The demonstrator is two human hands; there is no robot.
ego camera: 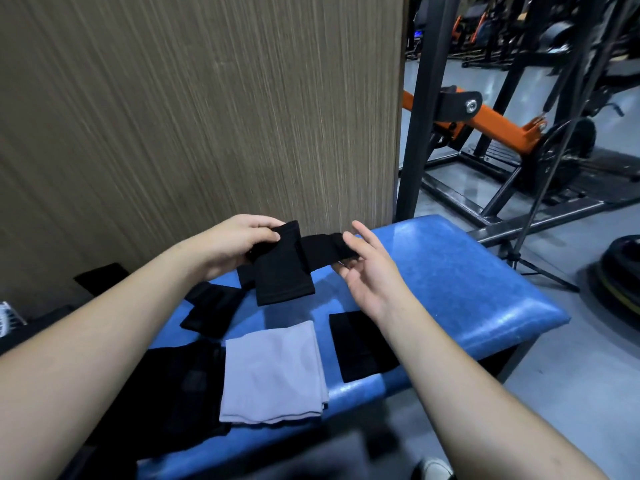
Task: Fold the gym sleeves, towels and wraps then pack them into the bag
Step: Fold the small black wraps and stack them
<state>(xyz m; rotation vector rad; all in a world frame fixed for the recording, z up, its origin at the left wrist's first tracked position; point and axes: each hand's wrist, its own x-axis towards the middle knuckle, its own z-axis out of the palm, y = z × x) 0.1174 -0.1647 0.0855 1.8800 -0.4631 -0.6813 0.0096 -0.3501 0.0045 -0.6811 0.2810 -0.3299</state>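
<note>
While both arms reach out over the blue bench (450, 271), the left hand (235, 244) is pinched shut on one end of a black sleeve (287, 268), thumb on top, fingers curled under. The right hand (367, 271) has the other end: thumb and fingertips nip the bunched fabric, the remaining fingers splayed loose. The hands are apart, and the sleeve is stretched between them above the pad, with a wider folded section hanging below the left hand's grip.

Below and toward the body from the left hand: a small black wrap (211, 313) flat on the pad. Nearer still, under the left forearm, is a large black mesh-looking item (173, 393); it's dark there, so possibly the bag, can't confirm. Between the two forearms sits a folded grey towel (273, 375), edges squared, touching the mesh item on its left side. Just under the right wrist is a flat black folded piece (360, 344), lying apart from the towel.

Beyond the hands: wood-grain panel (194, 109). Beyond the right hand: black and orange gym machine (491, 123) on the floor
</note>
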